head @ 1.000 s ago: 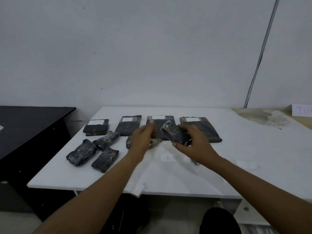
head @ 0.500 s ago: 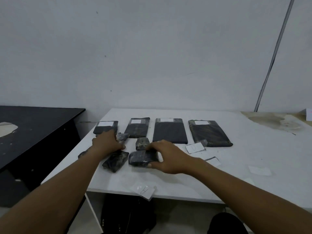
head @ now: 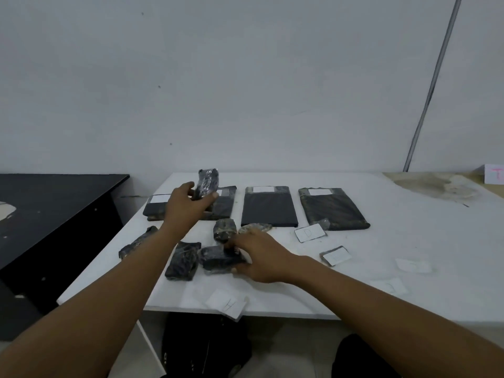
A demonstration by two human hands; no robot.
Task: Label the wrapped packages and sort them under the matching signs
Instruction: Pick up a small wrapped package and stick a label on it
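Note:
My left hand (head: 188, 205) grips a small black wrapped package (head: 206, 182) and holds it upright above the back row. My right hand (head: 259, 257) holds another small wrapped package (head: 219, 259) that lies on the white table (head: 409, 293). Beside it lie more small packages (head: 182, 260), (head: 224, 230), (head: 136, 242). Several flat black labelled packages form the back row (head: 268, 205), (head: 332, 208), (head: 156, 207). Paper signs lie about: one marked D (head: 310, 232), one marked H (head: 227, 304) at the front edge, another (head: 336, 255).
A black desk (head: 49, 203) stands left of the table with a gap between. A stained patch (head: 436, 185) marks the far right corner, near a white card with pink writing (head: 494, 174). More paper slips (head: 413, 265), (head: 391, 286) lie at the right. A pipe (head: 433, 83) runs up the wall.
My left hand has lifted a small package off the table and raised it over the back row. My right hand has stayed on the small package it set down.

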